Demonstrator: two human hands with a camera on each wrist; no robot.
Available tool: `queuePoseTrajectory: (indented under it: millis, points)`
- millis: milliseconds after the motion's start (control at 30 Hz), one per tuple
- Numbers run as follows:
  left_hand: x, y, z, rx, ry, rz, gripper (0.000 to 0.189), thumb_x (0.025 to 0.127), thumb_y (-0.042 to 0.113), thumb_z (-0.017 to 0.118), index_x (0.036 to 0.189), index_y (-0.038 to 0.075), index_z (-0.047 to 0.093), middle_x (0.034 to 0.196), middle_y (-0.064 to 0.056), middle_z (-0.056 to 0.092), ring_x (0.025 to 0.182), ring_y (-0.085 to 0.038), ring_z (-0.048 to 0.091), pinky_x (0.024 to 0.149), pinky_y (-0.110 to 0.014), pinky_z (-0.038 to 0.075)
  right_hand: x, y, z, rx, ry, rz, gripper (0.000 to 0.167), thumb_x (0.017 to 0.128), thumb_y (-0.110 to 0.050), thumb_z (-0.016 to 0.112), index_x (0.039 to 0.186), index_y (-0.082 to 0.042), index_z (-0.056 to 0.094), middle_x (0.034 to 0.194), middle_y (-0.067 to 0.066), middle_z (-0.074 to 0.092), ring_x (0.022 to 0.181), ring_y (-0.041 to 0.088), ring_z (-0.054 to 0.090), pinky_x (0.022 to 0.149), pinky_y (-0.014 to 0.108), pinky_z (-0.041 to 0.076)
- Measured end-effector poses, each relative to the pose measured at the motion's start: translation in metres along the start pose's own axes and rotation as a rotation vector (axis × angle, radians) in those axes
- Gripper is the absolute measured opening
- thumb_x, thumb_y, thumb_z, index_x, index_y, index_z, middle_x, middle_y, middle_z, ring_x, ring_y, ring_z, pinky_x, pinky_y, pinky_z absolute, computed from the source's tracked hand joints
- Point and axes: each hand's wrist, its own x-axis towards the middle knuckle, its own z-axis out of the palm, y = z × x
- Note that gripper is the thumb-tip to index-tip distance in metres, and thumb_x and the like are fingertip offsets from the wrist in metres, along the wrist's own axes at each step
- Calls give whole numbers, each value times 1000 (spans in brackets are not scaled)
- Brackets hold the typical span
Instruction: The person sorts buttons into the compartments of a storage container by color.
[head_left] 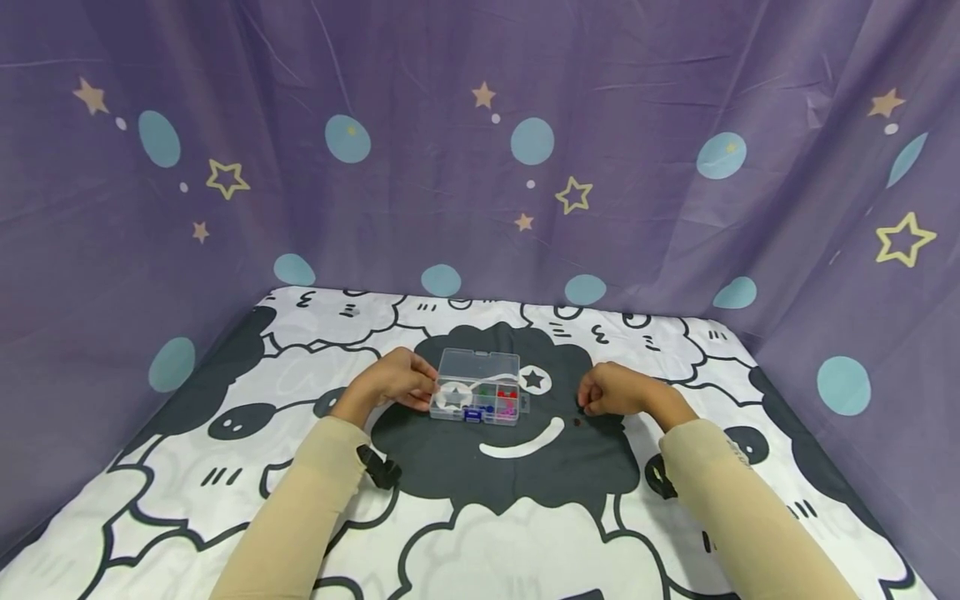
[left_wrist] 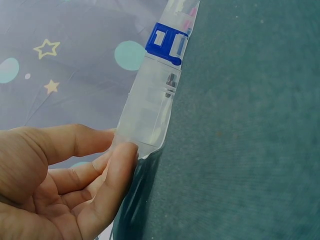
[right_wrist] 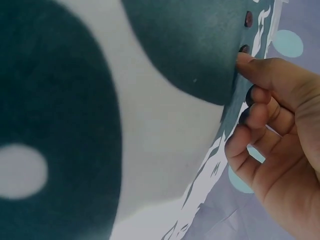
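A clear plastic compartment box (head_left: 475, 414) stands on the dark face print of the cloth, its see-through lid (head_left: 477, 364) raised at the back. Small red, pink, blue and green pieces (head_left: 507, 400) lie in its compartments, and a blue latch (left_wrist: 167, 44) is on its front. My left hand (head_left: 401, 379) holds the box's left end, thumb and fingers about the corner. To the right of the box, my right hand (head_left: 611, 389) is low over the cloth with bent fingers. Its uppermost fingertip is right at a small dark-red bead (right_wrist: 244, 48); I cannot tell whether it is pinched.
A second small dark-red bead (head_left: 577, 422) lies on the cloth near the right hand. The white cloth (head_left: 525, 550) with black cartoon prints covers the table. A purple curtain (head_left: 420, 217) with stars and blue dots hangs behind and along both sides.
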Motion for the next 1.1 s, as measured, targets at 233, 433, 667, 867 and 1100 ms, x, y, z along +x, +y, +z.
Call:
queuePoseTrajectory:
  millis: [233, 433, 667, 867, 1100]
  points:
    - [2, -1, -1, -2, -6, 10, 30, 92, -4, 70, 120, -14, 63, 94, -17, 67, 72, -21, 66, 68, -35, 66, 2, 2, 0, 12, 4, -23, 12, 84, 1, 79, 91, -7, 73, 68, -6, 64, 60, 6, 54, 57, 24, 49]
    - [2, -1, -1, -1, -1, 6, 30, 92, -4, 70, 120, -13, 64, 95, -17, 66, 72, -21, 66, 68, -35, 66, 2, 2, 0, 19, -4, -41, 12, 83, 2, 79, 89, -7, 73, 68, -7, 64, 59, 6, 54, 55, 23, 48]
    - [2, -1, 0, -3, 0, 1, 29, 92, -4, 70, 119, -13, 64, 95, -16, 66, 72, -22, 66, 68, -35, 66, 0, 3, 0, 2, -8, -39, 8, 86, 0, 77, 87, -7, 73, 70, -7, 67, 61, 5, 56, 58, 22, 49]
    - [3, -1, 0, 1, -1, 5, 30, 92, -3, 70, 119, -13, 64, 94, -17, 66, 72, -22, 66, 68, -35, 66, -1, 6, -1, -19, 8, -39, 10, 86, 2, 72, 86, -8, 74, 75, -6, 69, 65, 4, 57, 60, 22, 50]
    - [2, 0, 0, -7, 4, -6, 29, 92, -4, 70, 119, -13, 64, 94, -17, 67, 72, -21, 66, 68, -35, 66, -1, 8, -3, -9, 20, -28, 13, 86, 3, 68, 86, -8, 74, 73, -8, 68, 63, 5, 56, 57, 21, 48]
